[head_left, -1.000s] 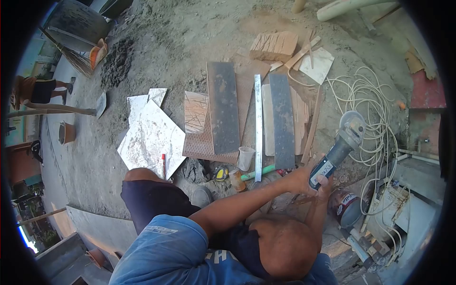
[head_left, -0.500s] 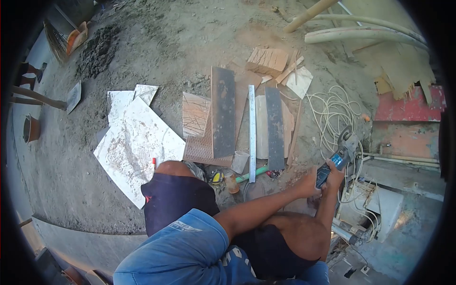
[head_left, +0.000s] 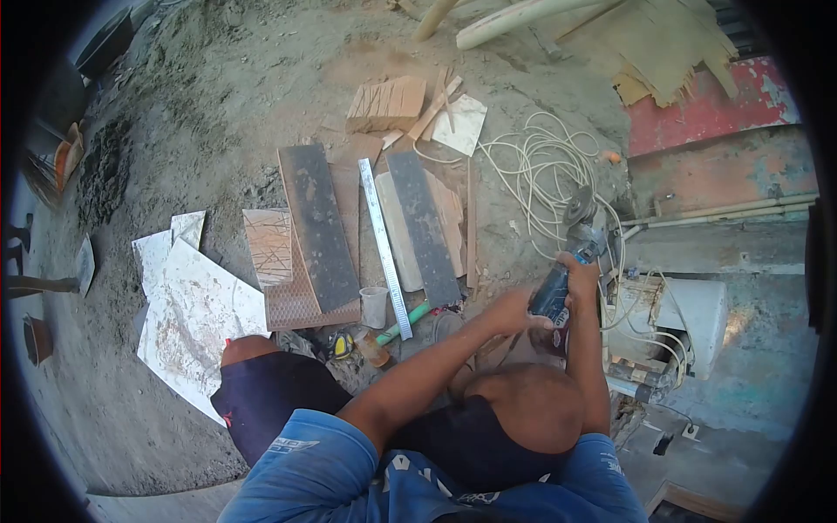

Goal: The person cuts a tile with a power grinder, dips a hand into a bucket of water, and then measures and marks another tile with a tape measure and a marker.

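Note:
An angle grinder (head_left: 551, 292) is held in both hands on the right side of the head view, its disc end (head_left: 580, 207) pointing away from me. My left hand (head_left: 520, 314) is closed around the rear of its body. Farther forward, my right hand (head_left: 581, 277) grips it near the head. The disc end is over the ground beside a coil of pale cable (head_left: 536, 179), and touches no tile that I can see. Left of the grinder lie a dark tile strip (head_left: 425, 227), a metal ruler (head_left: 384, 248) and a wider dark tile strip (head_left: 318, 227).
White tile pieces (head_left: 200, 305) lie at the left by my knee. A plastic cup (head_left: 373, 307), a tape measure (head_left: 341, 345) and a green tube (head_left: 404, 322) sit in front of me. Broken tile (head_left: 386, 103) lies farther off; a white tank-like box (head_left: 697, 318) stands at right.
The view has swung, shifting the ground items leftward. Both hands and the grinder have come left and closer to my body, still gripped the same way.

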The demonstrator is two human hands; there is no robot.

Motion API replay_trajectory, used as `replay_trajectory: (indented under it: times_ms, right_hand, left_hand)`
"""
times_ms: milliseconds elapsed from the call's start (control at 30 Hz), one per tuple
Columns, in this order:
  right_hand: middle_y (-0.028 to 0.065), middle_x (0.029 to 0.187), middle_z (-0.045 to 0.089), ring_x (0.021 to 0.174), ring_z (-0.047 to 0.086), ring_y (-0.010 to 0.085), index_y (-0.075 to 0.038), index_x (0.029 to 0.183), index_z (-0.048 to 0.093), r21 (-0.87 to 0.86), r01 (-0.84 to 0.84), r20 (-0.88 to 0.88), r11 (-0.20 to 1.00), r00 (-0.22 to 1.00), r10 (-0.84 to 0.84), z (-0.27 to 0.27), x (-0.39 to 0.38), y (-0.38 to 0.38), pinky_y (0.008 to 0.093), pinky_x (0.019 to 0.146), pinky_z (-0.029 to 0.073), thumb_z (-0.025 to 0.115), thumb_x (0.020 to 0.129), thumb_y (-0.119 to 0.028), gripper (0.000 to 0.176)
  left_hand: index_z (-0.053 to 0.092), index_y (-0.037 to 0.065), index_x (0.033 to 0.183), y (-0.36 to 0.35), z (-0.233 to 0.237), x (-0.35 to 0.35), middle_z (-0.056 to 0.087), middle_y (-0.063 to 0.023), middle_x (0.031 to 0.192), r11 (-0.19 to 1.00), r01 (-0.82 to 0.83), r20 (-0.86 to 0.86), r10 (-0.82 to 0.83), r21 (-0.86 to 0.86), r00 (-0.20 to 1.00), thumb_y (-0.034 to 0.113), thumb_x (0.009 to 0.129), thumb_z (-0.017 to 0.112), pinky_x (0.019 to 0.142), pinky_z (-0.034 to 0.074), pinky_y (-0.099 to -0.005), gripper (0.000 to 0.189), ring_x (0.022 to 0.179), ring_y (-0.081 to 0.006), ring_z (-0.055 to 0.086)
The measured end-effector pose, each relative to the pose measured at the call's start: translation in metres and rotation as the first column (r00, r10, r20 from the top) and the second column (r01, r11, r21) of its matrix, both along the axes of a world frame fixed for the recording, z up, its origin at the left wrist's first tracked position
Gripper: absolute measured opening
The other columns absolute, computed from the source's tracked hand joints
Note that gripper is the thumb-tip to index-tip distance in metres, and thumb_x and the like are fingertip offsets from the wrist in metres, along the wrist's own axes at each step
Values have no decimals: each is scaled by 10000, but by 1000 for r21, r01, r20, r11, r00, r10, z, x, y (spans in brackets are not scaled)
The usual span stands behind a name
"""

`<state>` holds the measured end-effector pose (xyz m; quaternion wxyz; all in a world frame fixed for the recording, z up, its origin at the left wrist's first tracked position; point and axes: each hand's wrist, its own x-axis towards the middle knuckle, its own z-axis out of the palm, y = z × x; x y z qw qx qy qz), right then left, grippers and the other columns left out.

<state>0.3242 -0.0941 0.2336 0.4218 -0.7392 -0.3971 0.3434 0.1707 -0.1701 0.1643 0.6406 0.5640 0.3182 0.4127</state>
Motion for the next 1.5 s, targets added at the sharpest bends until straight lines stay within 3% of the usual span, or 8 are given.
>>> replay_trajectory:
  times_ms: [67,133,200,333,1000,1200,1300,1500]
  right_hand:
    - [60,916,608,746,608,174,-2,1159,533,-57,-10,-68,998,998,6,-32,28,13,304,658,498,763,637,21,571]
    - [61,935,608,770,612,176,-2,1175,520,-52,-7,-116,999,993,1,-47,34,19,307,681,501,765,637,19,592]
    - [65,995,604,841,616,179,-2,1229,475,-55,-38,-169,998,985,28,-64,41,21,319,744,507,772,636,19,663]
    - [81,998,614,833,627,200,-8,1226,483,-92,-48,-307,995,952,17,-91,51,23,331,725,523,791,652,-37,653]
    - [77,1093,572,940,592,175,-26,1327,396,-242,-139,-402,960,915,30,-116,101,17,318,813,512,807,625,15,815]
    - [80,1070,590,938,603,177,-17,1320,410,-293,-239,-396,926,912,110,-107,105,10,322,809,522,814,631,-13,799]
    - [84,1110,590,996,596,180,-21,1380,378,-379,-332,-382,864,906,181,-107,112,0,326,864,507,826,607,-25,893]
    - [121,1202,605,1072,598,214,-23,1477,299,-496,-487,-235,718,872,429,-110,122,-18,332,941,477,831,591,-109,1037]
  left_hand:
    - [541,-75,1102,17,-27,-11,597,-275,1106,918,-380,-422,300,-116,855,402,698,844,905,470,-458,695,1040,-430,594]
    - [482,-56,1194,31,-72,-29,495,-322,1227,732,-681,-758,454,18,468,433,683,840,945,416,-490,792,1130,-473,484]
    - [392,-58,1326,40,-108,-35,399,-328,1320,622,-772,-885,424,129,194,434,688,833,1001,360,-523,919,1209,-469,416]
    - [309,-53,1438,60,-125,-25,404,-294,1326,608,-772,-964,265,184,-21,470,670,830,1045,320,-551,1065,1249,-447,386]
    - [437,33,1425,112,-127,33,435,-207,1217,719,-672,-971,240,176,3,473,720,769,991,360,-516,895,1122,-395,448]
    - [420,109,1465,100,-115,-19,245,-293,1520,959,-255,-986,147,124,73,443,726,803,1103,312,-521,897,1339,-509,318]
    - [303,147,1527,102,-122,-48,160,-225,1595,998,-42,-992,47,42,121,427,618,873,1157,240,-551,1108,1449,-462,183]
    - [296,162,1529,102,-119,-55,179,-202,1596,997,-50,-979,63,55,194,375,499,925,1177,216,-535,1225,1476,-355,194]
